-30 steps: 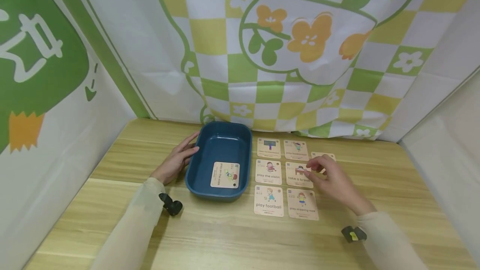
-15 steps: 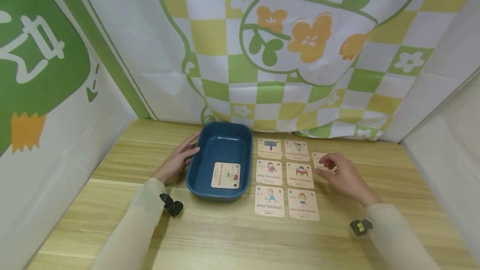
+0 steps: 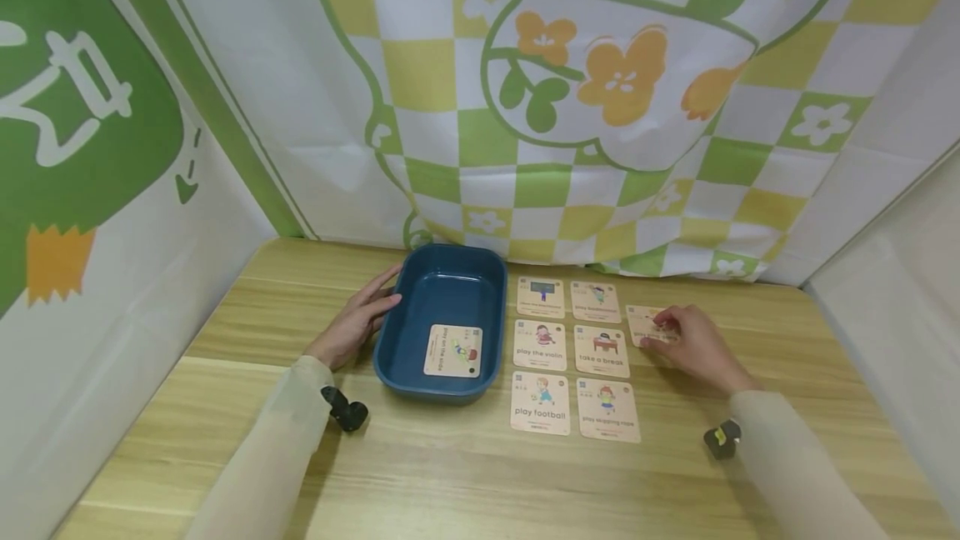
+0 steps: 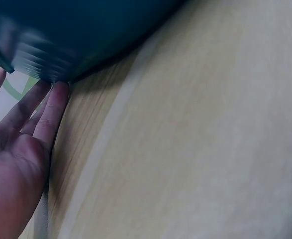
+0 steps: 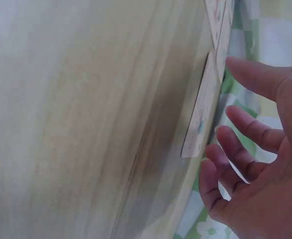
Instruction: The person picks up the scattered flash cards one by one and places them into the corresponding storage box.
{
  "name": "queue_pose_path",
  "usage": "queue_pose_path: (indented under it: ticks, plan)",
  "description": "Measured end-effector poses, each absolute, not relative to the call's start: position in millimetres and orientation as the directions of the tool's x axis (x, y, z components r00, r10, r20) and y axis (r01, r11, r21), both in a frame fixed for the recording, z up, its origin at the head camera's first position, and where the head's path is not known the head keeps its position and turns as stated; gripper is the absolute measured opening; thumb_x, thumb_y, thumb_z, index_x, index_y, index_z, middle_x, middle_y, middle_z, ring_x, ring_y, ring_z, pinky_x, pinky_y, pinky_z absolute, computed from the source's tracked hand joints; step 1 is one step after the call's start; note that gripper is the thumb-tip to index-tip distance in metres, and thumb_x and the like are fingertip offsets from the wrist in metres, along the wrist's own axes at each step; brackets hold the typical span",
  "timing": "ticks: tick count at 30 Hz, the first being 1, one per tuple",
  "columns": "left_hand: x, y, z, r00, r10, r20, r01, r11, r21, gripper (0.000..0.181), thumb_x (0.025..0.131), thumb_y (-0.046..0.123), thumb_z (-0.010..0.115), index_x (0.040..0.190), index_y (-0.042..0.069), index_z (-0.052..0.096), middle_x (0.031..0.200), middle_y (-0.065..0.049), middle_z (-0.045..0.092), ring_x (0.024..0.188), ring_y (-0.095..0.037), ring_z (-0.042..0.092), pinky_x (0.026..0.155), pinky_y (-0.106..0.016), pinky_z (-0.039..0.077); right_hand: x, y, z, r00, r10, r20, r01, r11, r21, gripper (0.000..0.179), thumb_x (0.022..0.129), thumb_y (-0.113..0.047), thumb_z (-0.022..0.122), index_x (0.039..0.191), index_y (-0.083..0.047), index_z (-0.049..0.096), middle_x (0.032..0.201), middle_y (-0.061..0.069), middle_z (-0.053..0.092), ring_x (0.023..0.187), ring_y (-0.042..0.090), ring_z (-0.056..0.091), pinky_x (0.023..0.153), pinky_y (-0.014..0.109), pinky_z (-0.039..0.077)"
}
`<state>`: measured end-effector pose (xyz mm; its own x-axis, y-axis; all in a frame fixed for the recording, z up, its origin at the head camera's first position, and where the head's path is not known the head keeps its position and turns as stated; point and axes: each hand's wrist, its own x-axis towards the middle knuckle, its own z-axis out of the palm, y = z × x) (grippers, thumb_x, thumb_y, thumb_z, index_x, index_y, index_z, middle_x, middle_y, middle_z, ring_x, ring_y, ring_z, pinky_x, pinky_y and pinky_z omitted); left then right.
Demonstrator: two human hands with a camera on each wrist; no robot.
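A dark blue plastic bin (image 3: 441, 397) stands on the wooden table, and one picture card (image 3: 453, 350) reading "play on the slide" lies inside it. My left hand (image 3: 358, 317) touches the bin's left side with extended fingers; their tips meet its outer wall in the left wrist view. At the right end of the laid-out cards is a partly covered card (image 3: 642, 317). Over its right part hovers my right hand (image 3: 696, 347), thumb and fingers bent and apart. The right wrist view shows this card (image 5: 199, 119) flat on the table, with the fingers around nothing.
Several more cards lie flat between bin and right hand: "play the violin" (image 3: 540, 345), "take a break" (image 3: 602, 351), "play football" (image 3: 540, 403), "play skipping rope" (image 3: 608, 410) and two behind. A checked cloth (image 3: 547, 186) hangs at the table's back edge.
My right hand has moved rightward from above the "take a break" card to the far-right card. The left hand stays at the bin, and the cards keep their places.
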<state>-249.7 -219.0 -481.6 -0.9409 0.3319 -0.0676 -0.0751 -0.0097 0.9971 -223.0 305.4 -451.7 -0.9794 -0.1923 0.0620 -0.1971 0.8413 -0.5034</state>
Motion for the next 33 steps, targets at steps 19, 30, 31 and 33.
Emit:
queue_pose_path:
  ticks: [19,30,31,33]
  plan:
    - [-249.1,-219.8,-481.6,-0.939,0.337,-0.071,-0.075,-0.001,0.997,0.063,0.108,0.025,0.05,0.164,0.023,0.02,0.16,-0.025,0.026,0.141,-0.042,0.037,0.098,-0.024,0.047,-232.3,309.2,-456.7,-0.99,-0.133,-0.054,-0.099,0.902,-0.42,0.082,0.085,-0.047,0.08,0.13,0.016,0.054,0.112,0.031,0.056,0.108,0.047,0.046,0.091,0.061,0.04]
    - [-249.0,-219.7,-482.0,-0.937,0.342,-0.067,-0.075,-0.01,0.997,0.063,0.108,0.024,0.05,0.164,0.024,0.02,0.16,-0.025,0.026,0.142,-0.042,0.037,0.098,-0.023,0.046,-234.5,312.6,-456.2,-0.989,-0.107,-0.102,-0.056,0.908,-0.414,0.097,0.082,-0.054,0.08,0.139,0.017,0.045,0.122,0.039,0.048,0.11,0.05,0.042,0.092,0.064,0.039]
    - [-248.9,-219.7,-481.9,-0.938,0.34,-0.068,-0.075,-0.009,0.997,0.063,0.108,0.025,0.05,0.164,0.024,0.02,0.16,-0.025,0.026,0.142,-0.041,0.037,0.098,-0.023,0.046,-234.4,313.0,-456.0,-0.989,-0.105,-0.102,-0.053,0.908,-0.416,0.098,0.082,-0.054,0.08,0.139,0.017,0.045,0.122,0.04,0.048,0.11,0.05,0.042,0.092,0.063,0.039]
    - [-248.8,-219.7,-481.7,-0.938,0.339,-0.068,-0.074,-0.007,0.997,0.063,0.108,0.025,0.05,0.164,0.024,0.02,0.16,-0.025,0.026,0.142,-0.041,0.037,0.098,-0.022,0.046,-234.3,313.4,-455.4,-0.99,-0.099,-0.104,-0.046,0.906,-0.421,0.098,0.081,-0.054,0.08,0.139,0.017,0.045,0.122,0.04,0.048,0.11,0.05,0.042,0.092,0.063,0.039]
